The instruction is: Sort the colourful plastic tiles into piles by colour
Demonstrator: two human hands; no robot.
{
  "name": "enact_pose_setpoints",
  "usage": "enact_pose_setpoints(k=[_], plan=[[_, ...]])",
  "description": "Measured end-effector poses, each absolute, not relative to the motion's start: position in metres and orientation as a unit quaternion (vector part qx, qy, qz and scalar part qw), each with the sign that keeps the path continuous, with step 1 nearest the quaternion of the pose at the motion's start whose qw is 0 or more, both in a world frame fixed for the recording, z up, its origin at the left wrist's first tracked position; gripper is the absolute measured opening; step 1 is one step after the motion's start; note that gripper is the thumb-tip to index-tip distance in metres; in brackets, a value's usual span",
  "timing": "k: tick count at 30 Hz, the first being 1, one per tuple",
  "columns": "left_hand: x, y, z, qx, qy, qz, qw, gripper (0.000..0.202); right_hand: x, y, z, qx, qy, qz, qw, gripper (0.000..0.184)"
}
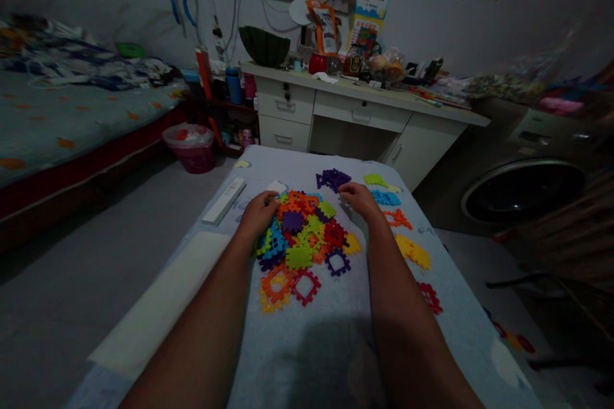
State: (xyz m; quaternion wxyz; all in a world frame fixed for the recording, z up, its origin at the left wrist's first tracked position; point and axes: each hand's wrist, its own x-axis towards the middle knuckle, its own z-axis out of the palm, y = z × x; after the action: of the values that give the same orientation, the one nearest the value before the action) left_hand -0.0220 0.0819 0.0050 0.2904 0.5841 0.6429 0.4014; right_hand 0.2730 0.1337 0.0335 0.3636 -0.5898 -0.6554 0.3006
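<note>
A mixed heap of plastic interlocking tiles [311, 230] in several colours lies mid-table, some solid and some framed with open centres. My left hand [259, 209] is at the heap's far left edge, fingers curled against the pieces; whatever they grip is hidden. Beside a small purple pile of tiles [332, 179], my right hand [359, 199] has its thumb and fingers drawn together. I cannot make out a piece between them. Along the right side lie separate groups: green tiles [375, 179], blue tiles [386, 197], orange tiles [398, 219], yellow tiles [413, 252] and red tiles [430, 298].
A long white box [224, 201] and a pale sheet [167, 300] lie on the cloth-covered table [307, 358] at left. Beyond stands a cluttered white desk [288, 102]. A washing machine [503, 160] is at right, a bed [86, 115] and pink bin [190, 152] at left.
</note>
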Motion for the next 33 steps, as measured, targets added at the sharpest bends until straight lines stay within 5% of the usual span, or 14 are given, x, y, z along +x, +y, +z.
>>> enact_pose_setpoints(k=[7, 15, 25, 33], plan=[[-0.021, 0.081, 0.002, 0.593, 0.63, 0.411, 0.288, 0.036, 0.254, 0.126, 0.044, -0.519, -0.771, 0.322, 0.179, 0.018], [-0.02, 0.081, 0.007, 0.604, 0.634, 0.399, 0.272, 0.034, 0.259, 0.126, 0.038, -0.546, -0.753, 0.32, 0.179, 0.034], [-0.02, 0.083, 0.007, 0.595, 0.644, 0.392, 0.279, 0.038, 0.279, 0.116, 0.061, -0.564, -0.67, 0.419, 0.24, 0.017], [-0.022, 0.086, 0.002, 0.607, 0.634, 0.391, 0.276, 0.04, 0.315, 0.152, 0.071, -0.621, -0.495, 0.333, 0.508, 0.015]])
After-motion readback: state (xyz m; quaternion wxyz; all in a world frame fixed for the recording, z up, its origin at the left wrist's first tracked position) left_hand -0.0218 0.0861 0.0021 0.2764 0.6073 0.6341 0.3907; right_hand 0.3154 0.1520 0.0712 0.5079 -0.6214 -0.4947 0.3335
